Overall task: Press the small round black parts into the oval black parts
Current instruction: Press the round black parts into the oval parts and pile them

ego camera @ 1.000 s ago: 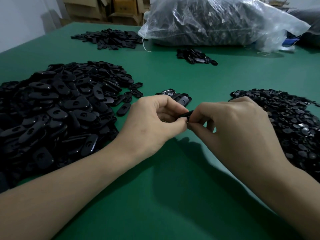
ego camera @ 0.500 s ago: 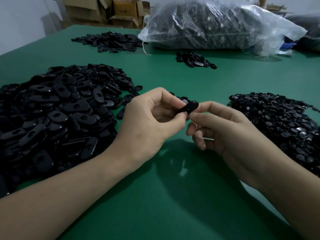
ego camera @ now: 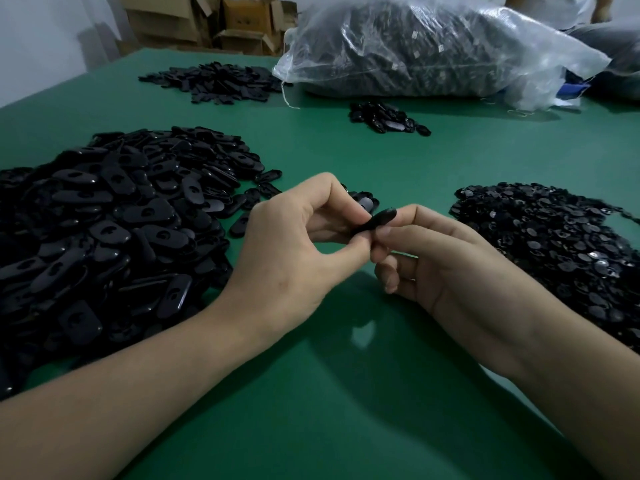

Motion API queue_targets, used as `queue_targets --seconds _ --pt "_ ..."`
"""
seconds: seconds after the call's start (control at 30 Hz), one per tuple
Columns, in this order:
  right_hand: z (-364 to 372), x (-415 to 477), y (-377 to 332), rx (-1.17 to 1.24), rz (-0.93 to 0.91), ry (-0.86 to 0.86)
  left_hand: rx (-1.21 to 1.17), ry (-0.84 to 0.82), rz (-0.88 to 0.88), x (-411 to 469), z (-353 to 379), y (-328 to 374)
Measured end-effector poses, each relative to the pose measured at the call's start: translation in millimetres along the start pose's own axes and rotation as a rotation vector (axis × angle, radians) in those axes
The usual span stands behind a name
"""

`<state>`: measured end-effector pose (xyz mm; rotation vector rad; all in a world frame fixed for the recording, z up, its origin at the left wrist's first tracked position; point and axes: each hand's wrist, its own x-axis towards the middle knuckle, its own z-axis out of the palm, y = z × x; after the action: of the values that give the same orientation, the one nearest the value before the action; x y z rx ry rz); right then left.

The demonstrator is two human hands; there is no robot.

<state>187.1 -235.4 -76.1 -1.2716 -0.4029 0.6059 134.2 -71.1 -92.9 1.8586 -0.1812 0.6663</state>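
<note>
A green counter is seen filling most of the view, with cardboard boxes stacked behind its far edge. A large clear plastic bag, stuffed with dark parts, is laid across the far side. A broad heap of oval parts, glossy black and each pierced by a hole, is spread on the left. A flatter heap of round parts, small and black, is spread on the right. A far pile of black pieces and a small cluster of oval ones are left near the bag.

The left hand and right hand are raised above the counter between the two heaps. A single oval part is held between them, tilted, edge toward the camera. Its near end is pinched by the left thumb and forefinger; its far end is pinched by the right thumb and forefinger, with the other right fingers curled beneath. Whether a round part is seated in it cannot be told.
</note>
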Motion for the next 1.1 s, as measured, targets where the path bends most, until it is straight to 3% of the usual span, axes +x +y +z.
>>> queue_targets --seconds 0.3,0.8,1.1 --pt "-0.9 0.3 0.7 0.028 -0.012 -0.006 0.038 0.01 0.034 0.5 -0.1 2.6" --pt "-5.9 5.7 3.4 0.156 0.032 -0.093 0.325 0.08 0.362 -1.1 -3.3 6.4" --pt "-8.5 3.5 0.3 0.148 0.066 -0.096 0.357 0.071 0.376 -1.6 -3.4 5.1"
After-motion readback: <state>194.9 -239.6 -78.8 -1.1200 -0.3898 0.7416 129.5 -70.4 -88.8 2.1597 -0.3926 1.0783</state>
